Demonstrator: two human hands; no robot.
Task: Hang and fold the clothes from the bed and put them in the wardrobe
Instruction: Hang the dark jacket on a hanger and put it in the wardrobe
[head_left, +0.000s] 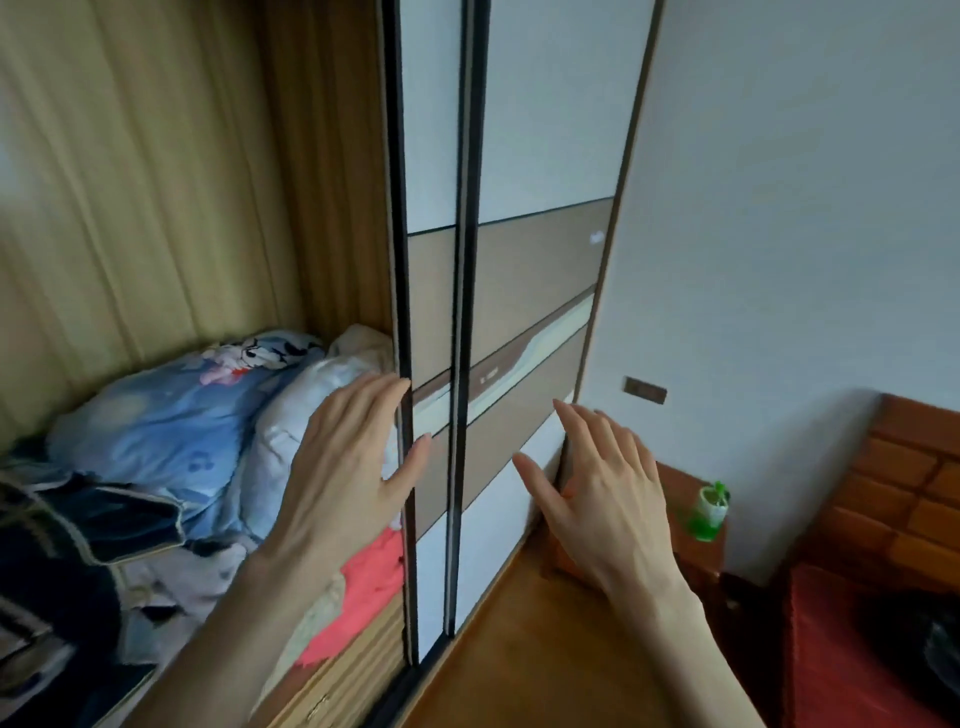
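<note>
Step in hand, by the look of it: working the sliding doors (436, 312) of the wardrobe (322, 156), not yet any hanging or folding. Left hand (348, 457) flat and released, fingers straight, fingertips at the dark front edge of the nearer door, thumb lying over that edge. Right hand (597, 493) likewise released, fingers spread and straight against the far edge of the doors, beside the white wall (779, 208). No garment held in either.

Left of the doors, wardrobe compartment open and already stuffed: blue cartoon-print bedding (171, 415), a pale bundle (306, 410) just beside the door edge, a coral-pink cloth (363, 587) lower down against the door, dark trimmed fabric (78, 519) furthest from the doors. Whether any of these are the task's clothes: cannot tell. Bed itself not clearly in view; clothes to be sorted not visible.

Right of the doors, beyond the right hand: a small green bottle (707, 512) on a wooden nightstand (696, 545).

Next move, as a judgement: a sideways push along the track with flat palms, keeping fingers clear of the overlap between the two panels, and watching that the pale bundle and pink cloth do not snag the door edge.
</note>
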